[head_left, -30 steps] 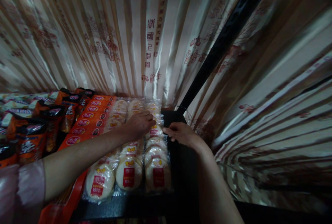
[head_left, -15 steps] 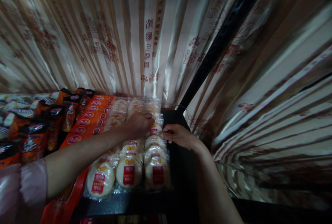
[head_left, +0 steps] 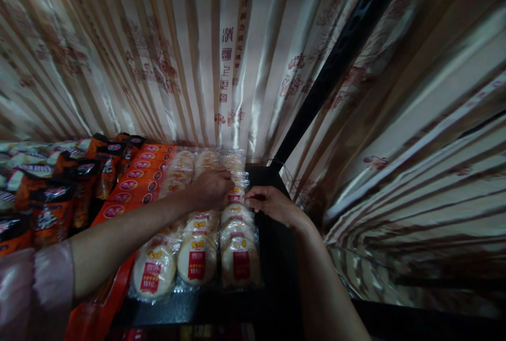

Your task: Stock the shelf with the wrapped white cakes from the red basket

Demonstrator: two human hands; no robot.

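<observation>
Round white rice crackers in clear packets lie overlapping in three rows on a black shelf. My left hand reaches across the rows, its fingers curled at the left side of a rice cracker packet in the right-hand row. At that packet's right edge, the thumb and forefinger of my right hand are pinched together. Part of the middle row is hidden under my left hand and forearm. Red and yellow labels show on the front packets.
Left of the crackers is a row of overlapping orange packets. Beyond them stand orange and black snack bags and several white bags. A printed curtain hangs behind the shelf, with a black post at its corner.
My right hand has shifted slightly up and left along the packet's edge. My left hand stays almost where it was, and the packets lie much the same.
</observation>
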